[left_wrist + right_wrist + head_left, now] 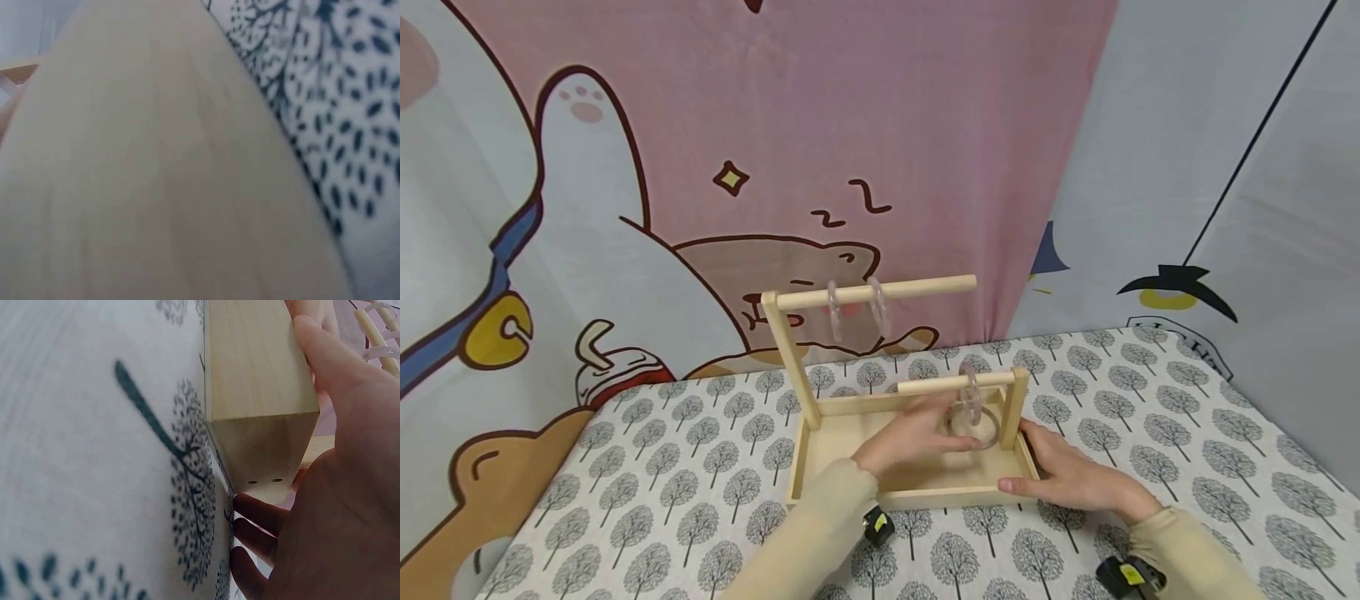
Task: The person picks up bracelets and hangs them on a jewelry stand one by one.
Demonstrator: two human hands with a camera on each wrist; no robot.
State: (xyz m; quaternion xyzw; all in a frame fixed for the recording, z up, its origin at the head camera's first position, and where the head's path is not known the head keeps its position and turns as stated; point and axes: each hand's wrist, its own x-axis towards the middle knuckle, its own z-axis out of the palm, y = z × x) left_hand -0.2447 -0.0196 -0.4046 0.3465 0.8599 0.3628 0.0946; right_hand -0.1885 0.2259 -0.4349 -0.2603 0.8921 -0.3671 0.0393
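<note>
A pale wooden tray (951, 498) carries two posts, each with a horizontal bar. My left hand (910, 437) reaches inside the tray below the low bar (936, 384). Its thumb and fingers are spread at a pale ring (994, 433) on the tray's floor; the far fingers are partly hidden. Another ring (972, 400) hangs on the low bar. My right hand (1075, 475) holds the tray's right end, thumb on the front rim and fingers along the end wall (262, 450). Two pale rings hang on the tall bar (925, 287), one a ring (834, 311) nearer the post.
The tall post (790, 358) stands at the tray's left end, the short post (1014, 408) at its right. A tree-patterned cloth (685, 500) covers the table. Behind it hangs a cartoon-printed curtain (970, 150). A beige sleeve (156, 156) fills much of the left wrist view.
</note>
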